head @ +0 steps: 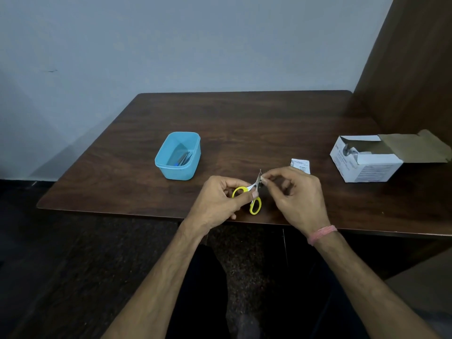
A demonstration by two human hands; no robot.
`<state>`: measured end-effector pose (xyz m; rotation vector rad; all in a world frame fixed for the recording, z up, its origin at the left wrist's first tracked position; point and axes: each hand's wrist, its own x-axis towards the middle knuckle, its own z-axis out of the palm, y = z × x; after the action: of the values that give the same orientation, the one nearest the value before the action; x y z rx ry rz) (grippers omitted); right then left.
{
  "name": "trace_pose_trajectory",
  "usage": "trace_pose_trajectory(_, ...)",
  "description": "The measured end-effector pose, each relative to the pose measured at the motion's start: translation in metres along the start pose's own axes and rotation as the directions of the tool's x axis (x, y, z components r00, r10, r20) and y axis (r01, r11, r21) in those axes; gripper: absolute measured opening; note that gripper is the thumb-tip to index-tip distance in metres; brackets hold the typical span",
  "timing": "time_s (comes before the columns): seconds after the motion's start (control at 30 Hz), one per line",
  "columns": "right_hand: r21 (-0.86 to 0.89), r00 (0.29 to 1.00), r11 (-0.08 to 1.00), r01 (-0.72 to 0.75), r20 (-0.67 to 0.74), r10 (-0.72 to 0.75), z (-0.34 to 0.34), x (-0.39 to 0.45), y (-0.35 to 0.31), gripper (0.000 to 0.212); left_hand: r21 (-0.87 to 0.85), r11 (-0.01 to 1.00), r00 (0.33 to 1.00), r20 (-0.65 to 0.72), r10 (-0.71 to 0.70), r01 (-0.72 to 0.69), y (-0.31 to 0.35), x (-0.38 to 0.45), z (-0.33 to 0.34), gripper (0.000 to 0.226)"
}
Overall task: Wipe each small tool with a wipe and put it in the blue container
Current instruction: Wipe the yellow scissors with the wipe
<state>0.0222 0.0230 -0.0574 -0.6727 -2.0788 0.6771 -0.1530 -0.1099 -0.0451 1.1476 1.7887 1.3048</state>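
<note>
Your left hand (pixel 220 199) grips yellow scissors (pixel 253 196) at lower centre, right hand (pixel 293 192) pinching a wipe (pixel 263 178) on the blades: slip risks a cut or drop short of the blue container (pixel 178 156).

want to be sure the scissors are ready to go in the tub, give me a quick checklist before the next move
1. Left hand grips the yellow-handled scissors by the handles: ok.
2. Right hand pinches at the blades near the tip; whether a wipe sits between its fingers: cannot tell.
3. Blades wiped clean: cannot tell, too small to see.
4. Blue container is open on top and upright on the table: ok.
5. Room in the container: ok, only a few thin tools lie in it.
6. Path from the scissors to the container: ok, bare tabletop between; the torn wipe packet and the open white box lie on the other side.
</note>
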Motion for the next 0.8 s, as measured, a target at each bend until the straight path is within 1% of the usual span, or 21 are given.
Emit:
trace_pose_trajectory(0.1, 0.043, 0.996, 0.998, 0.035, 0.08, -0.038, 0.001, -0.002, -0.002, 0.013, 0.013, 1.0, 1.0, 0.004, -0.001, 0.001, -0.001, 0.001, -0.001, 0.01)
trace_pose_trajectory(0.23, 0.077, 0.999, 0.996, -0.034, 0.039, 0.031, 0.001, 0.002, 0.001, 0.013, 0.005, 1.0, 1.0, 0.01, -0.003, 0.003, -0.002, 0.001, -0.001, 0.011)
trace_pose_trajectory(0.37, 0.098, 0.988, 0.995, 0.013, 0.149, -0.028, 0.003, 0.0, 0.0, 0.015, 0.012, 1.0, 1.0, 0.009, 0.014, -0.014, -0.004, 0.002, -0.002, 0.01)
trace_pose_trajectory(0.4, 0.108, 0.987, 0.994, 0.01, 0.158, -0.027, 0.003, 0.001, 0.001, 0.015, 0.012, 1.0, 1.0, 0.008, 0.017, -0.017, -0.004, 0.002, -0.002, 0.01)
trace_pose_trajectory(0.53, 0.122, 0.99, 0.992, -0.027, 0.141, 0.01, 0.003, 0.002, 0.001, 0.013, 0.017, 1.0, 1.0, 0.014, 0.025, -0.025, -0.003, 0.002, -0.001, 0.01)
trace_pose_trajectory(0.63, 0.171, 0.984, 0.984, -0.044, 0.18, 0.013, 0.006, 0.003, -0.006, 0.014, 0.016, 1.0, 0.999, 0.037, 0.025, -0.025, -0.003, 0.003, -0.002, 0.008)
trace_pose_trajectory(0.8, 0.235, 0.96, 0.963, -0.132, 0.271, 0.065, 0.006, 0.01, -0.013, 0.017, -0.001, 1.0, 0.998, 0.055, 0.021, -0.021, -0.003, 0.002, -0.005, 0.009)
